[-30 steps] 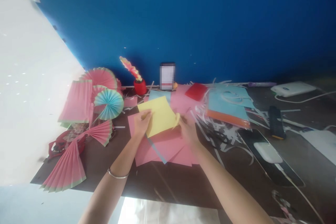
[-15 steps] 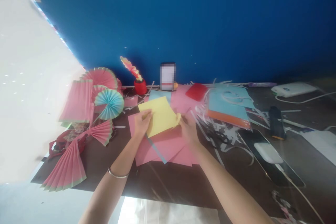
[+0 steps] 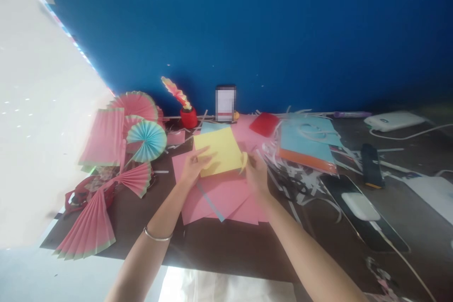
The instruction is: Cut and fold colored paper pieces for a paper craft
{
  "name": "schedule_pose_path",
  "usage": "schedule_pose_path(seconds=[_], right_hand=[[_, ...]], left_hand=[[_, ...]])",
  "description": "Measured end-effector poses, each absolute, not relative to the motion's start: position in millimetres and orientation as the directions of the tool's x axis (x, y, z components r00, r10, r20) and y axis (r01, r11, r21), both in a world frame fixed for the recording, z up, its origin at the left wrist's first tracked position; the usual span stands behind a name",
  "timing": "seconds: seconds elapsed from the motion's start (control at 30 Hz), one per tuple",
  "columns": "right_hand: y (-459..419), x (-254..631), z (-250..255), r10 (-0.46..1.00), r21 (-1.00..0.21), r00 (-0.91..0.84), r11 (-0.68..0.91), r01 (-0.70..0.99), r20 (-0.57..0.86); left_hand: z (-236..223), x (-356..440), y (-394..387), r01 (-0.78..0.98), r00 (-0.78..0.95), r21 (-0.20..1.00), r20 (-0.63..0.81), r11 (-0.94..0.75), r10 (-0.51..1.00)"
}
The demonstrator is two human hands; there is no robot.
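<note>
A yellow sheet of paper [image 3: 221,151] is held over a stack of pink paper [image 3: 226,203]. My left hand [image 3: 194,166] grips its left edge, with fingers spread across the sheet's face. At the sheet's right edge, my right hand [image 3: 257,170] is closed in a pinch on a narrow, curled yellow paper strip [image 3: 244,163]. Whether that strip is still joined to the sheet I cannot tell. A thin blue strip [image 3: 210,202] lies on the pink sheets below.
Pleated paper fans [image 3: 94,217] and a blue rosette [image 3: 146,140] lie left. A red pot [image 3: 188,117] stands behind. Rightward are paper scraps [image 3: 307,181], blue sheets [image 3: 306,134], a phone [image 3: 387,233] with a white case on it, and a cable [image 3: 410,264].
The yellow sheet has turned and shifted slightly right. My left fingers have spread out over its face. The curled strip at my right hand now hangs further down.
</note>
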State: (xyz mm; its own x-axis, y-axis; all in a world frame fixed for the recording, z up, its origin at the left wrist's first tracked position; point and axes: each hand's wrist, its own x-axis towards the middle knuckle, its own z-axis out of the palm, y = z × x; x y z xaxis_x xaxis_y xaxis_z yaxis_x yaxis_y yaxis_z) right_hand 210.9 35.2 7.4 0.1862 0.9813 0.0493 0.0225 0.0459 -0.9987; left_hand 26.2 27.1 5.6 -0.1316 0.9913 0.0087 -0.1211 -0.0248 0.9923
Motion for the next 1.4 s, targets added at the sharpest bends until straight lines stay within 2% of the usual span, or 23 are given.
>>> schedule_pose_path(seconds=[0.1, 0.2, 0.33, 0.53, 0.67, 0.87, 1.1, 1.4], right_hand=[[33.5, 210.8, 11.2, 0.985, -0.998, 0.159, 0.059, 0.015, 0.061], [32.1, 211.1, 12.3, 0.991, -0.999, 0.133, 0.034, -0.03, 0.03], [32.4, 213.2, 8.5, 0.995, -0.999, 0.087, -0.035, -0.024, -0.037], [37.1, 215.2, -0.1, 0.999, -0.997, 0.043, -0.007, -0.077, -0.011], [36.0, 214.3, 2.6, 0.997, -0.996, 0.053, -0.051, -0.078, -0.055], [29.9, 213.5, 14.0, 0.986, -0.988, 0.058, -0.155, 0.005, -0.154], [32.3, 213.5, 12.9, 0.997, -0.995, 0.077, -0.001, 0.097, 0.007], [27.2, 209.4, 20.5, 0.992, -0.994, 0.111, 0.054, 0.098, 0.065]], left_hand=[[4.4, 25.7, 26.4, 0.008, -0.11, 1.0, -0.018, 0.019, 0.994], [3.5, 23.6, 26.6, 0.14, -0.147, 0.99, 0.027, -0.006, 0.989], [6.4, 21.7, 26.0, 0.206, -0.188, 0.978, 0.078, -0.039, 0.979], [12.7, 21.3, 23.7, 0.194, -0.204, 0.981, 0.032, 0.008, 0.978], [14.0, 20.9, 24.5, 0.156, -0.225, 0.988, 0.052, -0.017, 0.973], [14.1, 21.1, 25.7, 0.129, -0.261, 0.991, 0.072, -0.04, 0.963], [10.6, 21.0, 26.8, 0.099, -0.277, 0.995, 0.037, -0.01, 0.96], [0.4, 22.4, 31.7, 0.032, -0.286, 0.999, -0.01, 0.019, 0.958]])
